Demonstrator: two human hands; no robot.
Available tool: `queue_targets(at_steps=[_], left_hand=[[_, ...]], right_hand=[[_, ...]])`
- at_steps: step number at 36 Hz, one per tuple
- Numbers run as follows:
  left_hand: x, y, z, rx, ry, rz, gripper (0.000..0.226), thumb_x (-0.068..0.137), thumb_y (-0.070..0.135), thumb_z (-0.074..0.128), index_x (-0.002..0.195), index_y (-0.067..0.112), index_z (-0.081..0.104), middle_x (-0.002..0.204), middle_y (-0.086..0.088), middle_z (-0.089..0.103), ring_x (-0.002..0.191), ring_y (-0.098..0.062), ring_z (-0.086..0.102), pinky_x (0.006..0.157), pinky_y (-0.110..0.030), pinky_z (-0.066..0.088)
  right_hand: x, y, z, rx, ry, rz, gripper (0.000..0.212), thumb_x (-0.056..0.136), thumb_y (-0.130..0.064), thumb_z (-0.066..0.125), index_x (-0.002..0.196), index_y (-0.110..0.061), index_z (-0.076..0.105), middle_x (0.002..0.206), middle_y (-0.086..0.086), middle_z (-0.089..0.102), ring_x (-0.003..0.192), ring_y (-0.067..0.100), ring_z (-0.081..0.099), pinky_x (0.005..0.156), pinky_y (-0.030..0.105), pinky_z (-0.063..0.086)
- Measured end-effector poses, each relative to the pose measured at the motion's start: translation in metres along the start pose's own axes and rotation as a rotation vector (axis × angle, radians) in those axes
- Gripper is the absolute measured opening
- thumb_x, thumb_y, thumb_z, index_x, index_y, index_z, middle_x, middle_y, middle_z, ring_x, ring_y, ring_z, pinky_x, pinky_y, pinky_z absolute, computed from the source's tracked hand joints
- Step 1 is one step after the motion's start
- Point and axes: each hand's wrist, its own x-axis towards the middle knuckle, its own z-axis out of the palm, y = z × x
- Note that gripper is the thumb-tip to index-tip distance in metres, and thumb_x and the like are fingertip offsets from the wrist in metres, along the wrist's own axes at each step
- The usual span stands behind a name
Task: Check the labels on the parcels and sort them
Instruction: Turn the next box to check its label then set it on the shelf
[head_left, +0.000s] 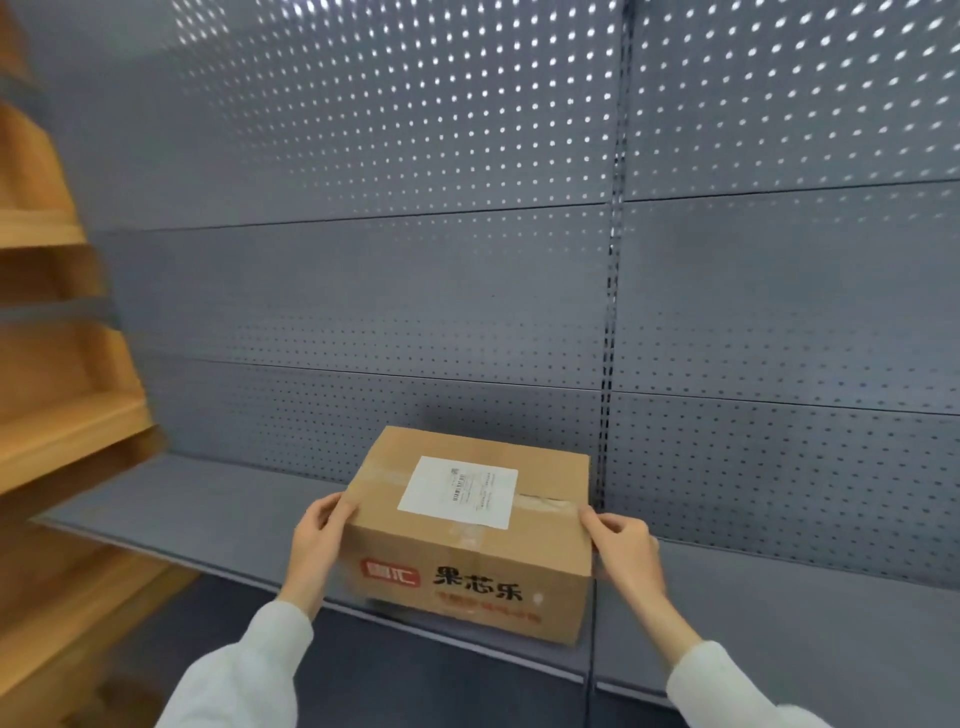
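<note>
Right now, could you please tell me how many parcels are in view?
1: a cardboard box on the grey metal shelf, held between left hand and right hand.

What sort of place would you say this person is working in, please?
Probably a parcel storeroom or pickup point. A taped cardboard parcel with a white shipping label sits on a grey metal shelf backed by perforated panels, with wooden shelving to the left.

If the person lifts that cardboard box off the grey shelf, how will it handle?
The cardboard box looks stiff: crisp edges, taped seam. Probably stable, being low and wide. The left hand and right hand grip opposite sides, hinting at bulk; weight unclear.
</note>
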Motion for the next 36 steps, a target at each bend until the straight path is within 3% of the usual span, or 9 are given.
queue_targets(at_steps=[7, 16, 25, 30, 33, 36], left_hand=[[0.066, -0.010, -0.055, -0.010, 0.053, -0.030, 0.031, 0.100, 0.031, 0.063, 0.125, 0.014, 0.054, 0.120, -0.003, 0.060, 0.117, -0.021, 0.052, 0.097, -0.036, 0.037], [0.154, -0.025, -0.126, 0.020, 0.125, -0.026, 0.022, 0.101, 0.020, 0.063, 0.117, 0.005, 0.061, 0.105, -0.001, 0.061, 0.111, -0.022, 0.052, 0.092, -0.036, 0.039], [0.221, -0.057, -0.190, 0.032, 0.191, -0.088, 0.034, 0.100, 0.032, 0.064, 0.128, 0.012, 0.063, 0.128, -0.007, 0.060, 0.118, -0.024, 0.051, 0.099, -0.040, 0.041], [0.242, -0.071, -0.206, 0.027, 0.184, -0.112, 0.036, 0.096, 0.035, 0.070, 0.120, 0.009, 0.064, 0.126, -0.012, 0.065, 0.119, -0.031, 0.057, 0.096, -0.043, 0.048], [0.249, -0.072, -0.209, 0.014, 0.197, -0.106, 0.048, 0.093, 0.035, 0.073, 0.130, 0.008, 0.058, 0.130, -0.013, 0.064, 0.120, -0.032, 0.058, 0.094, -0.043, 0.049], [0.253, -0.069, -0.210, -0.024, 0.215, -0.092, 0.060, 0.095, 0.035, 0.072, 0.148, 0.020, 0.047, 0.145, -0.007, 0.053, 0.131, -0.030, 0.051, 0.102, -0.045, 0.046]], right_hand=[[0.025, -0.026, 0.088, 0.039, -0.062, 0.006, 0.025, 0.094, -0.046, 0.066, 0.097, -0.024, 0.077, 0.090, -0.011, 0.076, 0.085, 0.010, 0.070, 0.069, 0.043, 0.064], [0.050, -0.059, 0.199, 0.063, -0.130, 0.025, 0.034, 0.095, -0.038, 0.067, 0.119, -0.015, 0.074, 0.099, -0.006, 0.075, 0.092, 0.011, 0.068, 0.060, 0.032, 0.063], [0.060, -0.077, 0.298, 0.085, -0.217, 0.056, 0.046, 0.091, -0.040, 0.071, 0.129, -0.013, 0.070, 0.101, -0.009, 0.073, 0.094, 0.009, 0.069, 0.064, 0.039, 0.065], [0.063, -0.086, 0.328, 0.098, -0.227, 0.058, 0.051, 0.091, -0.039, 0.071, 0.135, -0.013, 0.065, 0.089, -0.020, 0.064, 0.083, 0.003, 0.062, 0.067, 0.042, 0.065], [0.067, -0.090, 0.339, 0.088, -0.223, 0.053, 0.058, 0.089, -0.045, 0.072, 0.137, -0.013, 0.063, 0.100, -0.013, 0.066, 0.086, 0.002, 0.062, 0.064, 0.040, 0.065], [0.069, -0.093, 0.349, 0.081, -0.236, 0.045, 0.056, 0.089, -0.045, 0.072, 0.135, -0.013, 0.065, 0.099, -0.014, 0.065, 0.086, 0.002, 0.063, 0.063, 0.040, 0.065]])
